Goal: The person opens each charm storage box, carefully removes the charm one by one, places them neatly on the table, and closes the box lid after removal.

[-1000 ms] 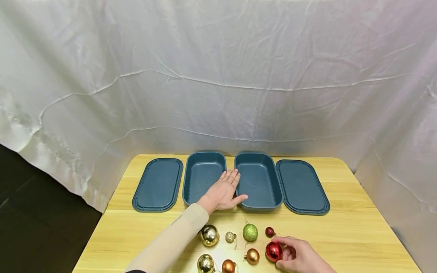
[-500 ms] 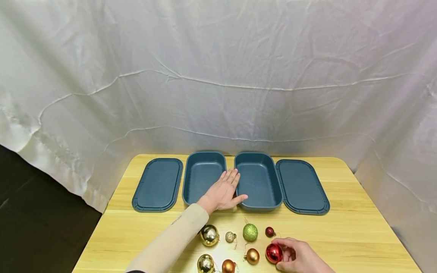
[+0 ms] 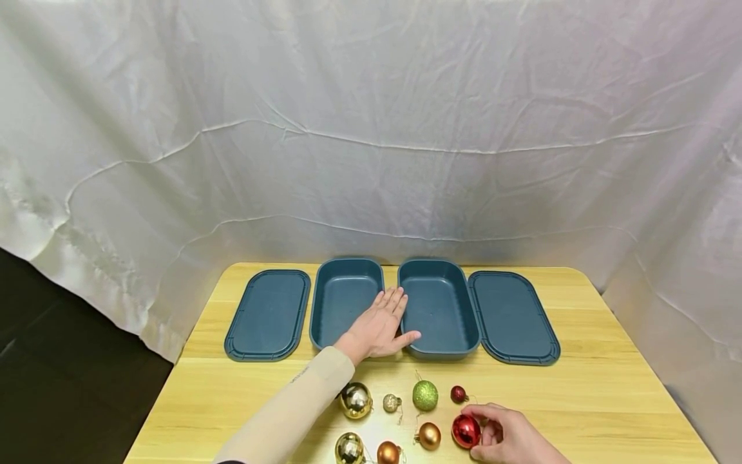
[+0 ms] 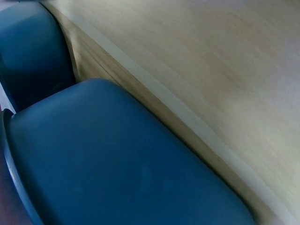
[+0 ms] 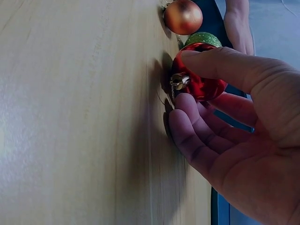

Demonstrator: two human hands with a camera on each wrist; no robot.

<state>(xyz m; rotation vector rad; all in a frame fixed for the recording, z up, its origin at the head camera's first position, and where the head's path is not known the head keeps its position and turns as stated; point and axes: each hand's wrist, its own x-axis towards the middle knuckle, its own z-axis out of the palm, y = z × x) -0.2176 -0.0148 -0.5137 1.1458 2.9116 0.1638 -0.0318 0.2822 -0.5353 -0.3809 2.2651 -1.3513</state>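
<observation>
In the head view my left hand [image 3: 379, 325] lies with straight fingers across the gap between two blue boxes, over the facing rims of the left box [image 3: 324, 290] and the right box [image 3: 471, 312]. My right hand [image 3: 507, 435] pinches a shiny red Christmas bauble [image 3: 466, 431] between thumb and fingers at the table's front right. The right wrist view shows the bauble's gold cap [image 5: 180, 81] pointing toward the curled fingers. A small dark red bauble [image 3: 458, 394] sits just beyond it. To its left are a green glitter bauble [image 3: 426, 395] and a copper bauble [image 3: 429, 436].
Further left on the wooden table [image 3: 603, 361] lie two gold baubles, one at the back [image 3: 356, 399], a small glitter bauble [image 3: 391, 403] and an orange bauble [image 3: 388, 453]. Flat blue lids, a left lid [image 3: 268, 314] and a right lid [image 3: 513, 317], flank the boxes. A pale curtain [image 3: 371, 129] hangs behind.
</observation>
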